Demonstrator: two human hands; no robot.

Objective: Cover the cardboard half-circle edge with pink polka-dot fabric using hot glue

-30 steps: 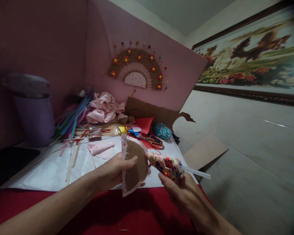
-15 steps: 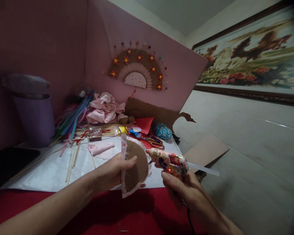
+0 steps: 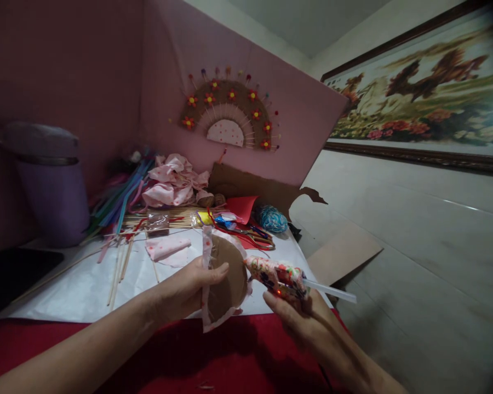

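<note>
My left hand (image 3: 201, 282) grips a half-round piece of brown cardboard (image 3: 229, 279), its thumb on the cardboard face. Pale pink dotted fabric is folded round the cardboard's edges. In my right hand (image 3: 293, 317) is a flower-patterned glue gun (image 3: 277, 276), with a clear glue stick sticking out of its back and a small red light glowing. The gun's tip is at the curved right edge of the piece, by the fabric; whether they touch is hard to tell. A rolled strip of pink fabric (image 3: 167, 248) lies on the white sheet.
Thin sticks (image 3: 125, 260), crumpled pink fabric (image 3: 175, 183), scissors (image 3: 254, 238) and blue yarn (image 3: 272, 219) lie behind my hands. A purple bin (image 3: 54, 191) stands left. A flowered cardboard arch (image 3: 232, 93) is on the pink board at the back.
My right hand has moved the glue gun slightly left and down, bringing its tip along the curved edge. My left hand keeps its hold, nearly still. The view has shifted a little.
</note>
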